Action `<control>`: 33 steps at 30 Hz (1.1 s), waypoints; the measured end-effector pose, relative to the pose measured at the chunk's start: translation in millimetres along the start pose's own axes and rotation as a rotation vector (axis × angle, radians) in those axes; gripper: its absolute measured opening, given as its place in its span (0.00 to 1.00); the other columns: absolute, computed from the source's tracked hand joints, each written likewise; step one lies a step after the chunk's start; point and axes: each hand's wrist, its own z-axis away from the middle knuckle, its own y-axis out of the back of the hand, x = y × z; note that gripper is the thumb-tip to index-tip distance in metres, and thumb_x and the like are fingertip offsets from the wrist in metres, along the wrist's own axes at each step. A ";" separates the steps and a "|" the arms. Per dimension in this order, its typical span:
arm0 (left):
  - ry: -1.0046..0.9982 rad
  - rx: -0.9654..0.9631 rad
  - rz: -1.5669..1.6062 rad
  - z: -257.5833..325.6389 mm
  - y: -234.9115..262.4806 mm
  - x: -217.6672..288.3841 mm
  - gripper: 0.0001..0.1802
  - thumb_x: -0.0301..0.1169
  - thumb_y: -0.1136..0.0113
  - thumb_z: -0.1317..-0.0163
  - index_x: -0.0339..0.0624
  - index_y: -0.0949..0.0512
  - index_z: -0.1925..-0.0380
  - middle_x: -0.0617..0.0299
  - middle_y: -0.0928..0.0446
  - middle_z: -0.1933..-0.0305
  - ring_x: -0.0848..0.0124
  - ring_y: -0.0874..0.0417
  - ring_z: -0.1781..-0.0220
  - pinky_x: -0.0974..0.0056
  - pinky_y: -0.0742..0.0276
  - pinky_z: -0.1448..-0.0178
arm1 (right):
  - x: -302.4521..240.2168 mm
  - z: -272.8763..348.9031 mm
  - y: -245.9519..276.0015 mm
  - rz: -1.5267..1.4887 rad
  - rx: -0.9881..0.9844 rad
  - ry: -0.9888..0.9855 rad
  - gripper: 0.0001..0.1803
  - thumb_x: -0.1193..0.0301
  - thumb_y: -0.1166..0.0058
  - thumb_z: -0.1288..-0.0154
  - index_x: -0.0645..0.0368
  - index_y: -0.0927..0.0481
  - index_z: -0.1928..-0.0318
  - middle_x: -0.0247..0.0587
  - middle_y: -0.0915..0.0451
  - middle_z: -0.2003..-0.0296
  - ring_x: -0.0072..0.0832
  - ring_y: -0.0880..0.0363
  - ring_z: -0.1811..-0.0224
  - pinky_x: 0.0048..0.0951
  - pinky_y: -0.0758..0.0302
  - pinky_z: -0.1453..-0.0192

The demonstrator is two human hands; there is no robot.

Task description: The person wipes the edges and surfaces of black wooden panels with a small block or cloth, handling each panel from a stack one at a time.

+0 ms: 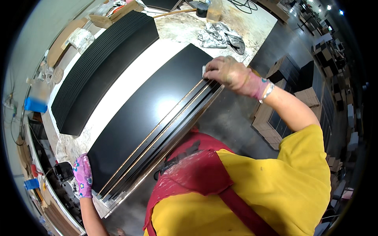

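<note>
A long black panel (157, 98) lies slantwise on the bench in front of me, with bare brown edge strips along its near side. At its left end, my left hand (82, 176), in a pink flowered glove, grips the panel's end edge; part of the fingers is hidden. My right hand (230, 74), in a stained pinkish glove, is closed at the far right corner. Its fingers pinch a small whitish piece (204, 72) against the panel edge; its kind is unclear. More dark panels sit beneath the near edge.
A stack of black panels (106, 67) stands behind on the white bench. A crumpled grey rag (221, 37), a cloudy plastic container (214, 11) and a black round container (202, 10) are at the back. Stacked dark boards (275, 118) stand on the floor to the right.
</note>
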 end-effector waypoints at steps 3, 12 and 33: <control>-0.018 0.019 0.015 -7.2 -0.4 5.2 0.20 0.38 0.55 0.23 0.35 0.18 0.50 0.45 0.16 0.53 0.49 0.16 0.49 0.55 0.24 0.41 | 67.5 30.9 -0.7 0.184 -0.083 -0.150 0.14 0.79 0.46 0.43 0.55 0.17 0.56 0.41 0.19 0.55 0.41 0.21 0.49 0.37 0.22 0.46; -0.081 0.040 -0.137 -28.3 6.2 95.5 0.26 0.37 0.46 0.31 0.45 0.27 0.34 0.48 0.21 0.41 0.48 0.24 0.38 0.49 0.32 0.32 | 41.6 -61.2 24.3 -0.689 0.239 -0.418 0.13 0.72 0.43 0.29 0.56 0.18 0.47 0.33 0.21 0.49 0.23 0.23 0.48 0.27 0.25 0.42; 0.025 0.201 0.374 -44.4 -60.8 170.9 0.36 0.52 0.46 0.32 0.52 0.36 0.28 0.52 0.36 0.25 0.53 0.34 0.27 0.51 0.42 0.23 | -387.4 -369.8 -133.1 -0.453 -0.011 1.239 0.06 0.74 0.45 0.40 0.61 0.17 0.65 0.50 0.19 0.66 0.49 0.18 0.56 0.42 0.21 0.52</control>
